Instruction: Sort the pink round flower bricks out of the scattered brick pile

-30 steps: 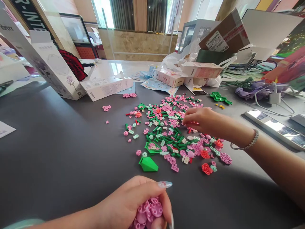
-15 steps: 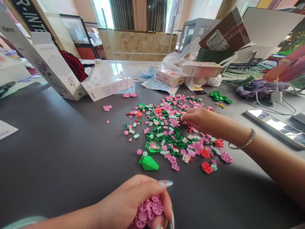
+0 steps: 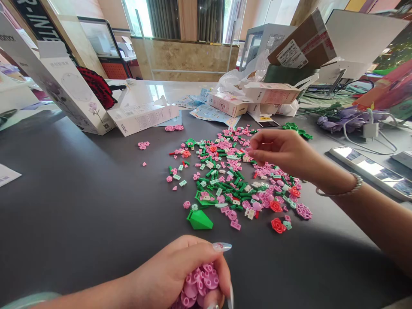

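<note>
The left hand [image 3: 183,262] is curled around a clump of pink pieces [image 3: 201,281], low and near the front of the tabletop [image 3: 96,206]; the thumb lies across the top, and the pieces show between thumb and fingers. The right hand [image 3: 280,150], with a bracelet [image 3: 358,185] at its wrist, hovers over the far right part of a loose pile [image 3: 236,188] of small pieces. Its thumb and fingers nearly meet, with a bit of pink at the tips; whether they grip a piece cannot be told.

The pile mixes pink, green, white and red pieces. At its near edge lie a large green piece [image 3: 200,219] and, to the right, a red rose [image 3: 278,225] touching or just beside a pale green piece [image 3: 287,224]. Two pink clusters sit apart on the left, one [image 3: 174,128] near a white box [image 3: 146,118], the other [image 3: 143,146] closer in. Beyond the right hand are green leaves [image 3: 298,130] and purple flowers [image 3: 334,122].
</note>
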Demonstrator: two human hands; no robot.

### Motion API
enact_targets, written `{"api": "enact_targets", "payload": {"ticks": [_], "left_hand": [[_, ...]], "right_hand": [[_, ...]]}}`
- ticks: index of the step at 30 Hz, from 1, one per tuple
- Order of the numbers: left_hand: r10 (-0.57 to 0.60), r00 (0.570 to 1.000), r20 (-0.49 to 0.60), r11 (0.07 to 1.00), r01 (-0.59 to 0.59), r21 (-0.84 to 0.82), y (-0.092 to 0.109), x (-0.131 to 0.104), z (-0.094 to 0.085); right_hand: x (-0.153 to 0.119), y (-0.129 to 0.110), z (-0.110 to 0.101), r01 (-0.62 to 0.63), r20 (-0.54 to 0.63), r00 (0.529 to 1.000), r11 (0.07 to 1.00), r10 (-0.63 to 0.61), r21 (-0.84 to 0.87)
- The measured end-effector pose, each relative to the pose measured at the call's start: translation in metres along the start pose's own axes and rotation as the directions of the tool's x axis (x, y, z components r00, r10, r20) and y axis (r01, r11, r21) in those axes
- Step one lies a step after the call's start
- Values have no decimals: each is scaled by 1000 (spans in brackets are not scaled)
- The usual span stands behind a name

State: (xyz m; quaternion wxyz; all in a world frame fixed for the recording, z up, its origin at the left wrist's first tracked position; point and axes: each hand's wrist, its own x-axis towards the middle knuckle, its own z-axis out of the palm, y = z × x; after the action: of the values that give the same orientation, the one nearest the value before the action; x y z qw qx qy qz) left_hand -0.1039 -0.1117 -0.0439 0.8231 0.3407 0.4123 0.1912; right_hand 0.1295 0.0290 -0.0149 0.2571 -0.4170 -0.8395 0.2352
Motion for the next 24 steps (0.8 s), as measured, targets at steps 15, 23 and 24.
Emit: {"api": "enact_targets", "payload": {"ticks": [15, 23, 24], "left_hand": [[-11, 1000, 5, 977, 11, -212, -2, 6, -4], [9, 1000, 22, 956, -3, -294, -5, 6, 0], [16, 1000, 21, 956, -9, -294, -5, 6, 0]], "right_hand": [[-62, -92, 48, 247, 274, 913, 943, -303, 221], [-65, -92, 52, 299, 367, 871, 945, -328, 135], [-65, -92, 54, 318, 362, 869, 941, -338, 114]]}}
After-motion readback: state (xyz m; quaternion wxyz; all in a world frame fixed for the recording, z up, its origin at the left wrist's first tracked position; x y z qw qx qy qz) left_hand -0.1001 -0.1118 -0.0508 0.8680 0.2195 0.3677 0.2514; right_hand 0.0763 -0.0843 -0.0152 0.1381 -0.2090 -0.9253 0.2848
